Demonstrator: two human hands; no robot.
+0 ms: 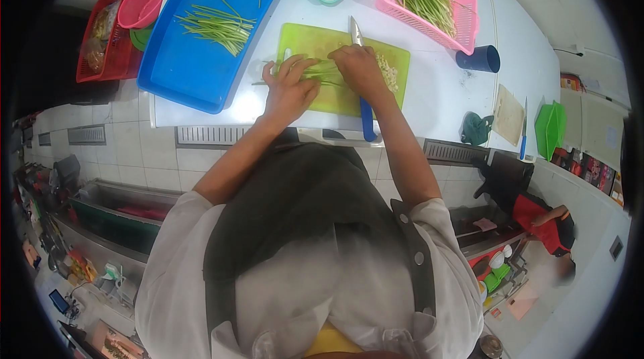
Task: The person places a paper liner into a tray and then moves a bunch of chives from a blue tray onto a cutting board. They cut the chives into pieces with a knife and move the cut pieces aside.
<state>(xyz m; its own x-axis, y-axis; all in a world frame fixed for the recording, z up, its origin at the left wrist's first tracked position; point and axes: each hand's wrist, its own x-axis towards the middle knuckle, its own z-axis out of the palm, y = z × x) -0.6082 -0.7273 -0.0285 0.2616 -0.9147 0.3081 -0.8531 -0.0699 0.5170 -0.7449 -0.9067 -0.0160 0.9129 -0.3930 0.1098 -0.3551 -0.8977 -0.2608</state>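
Observation:
On a yellow-green cutting board (305, 37) lies a bundle of thin green stalks (325, 72), like spring onions. My left hand (293, 88) rests over their left part with fingers spread. Curled fingers of my right hand (359, 67) close on the stalks near the board's middle. A knife (367, 121) lies across the board beneath my right hand and wrist, its blade pointing away from me and its blue handle sticking out past the near edge. Small pale chopped pieces (389, 76) are heaped at the board's right. How much stalk the right fingers hold is partly hidden.
Cut stalks (218, 25) lie in a blue tray (168, 67) at left. A pink basket (471, 10) of long stalks stands back right, near a dark blue cup (479, 59). Farther right are another knife (524, 132) and a green cloth (476, 129). Another person (543, 221) is at far right.

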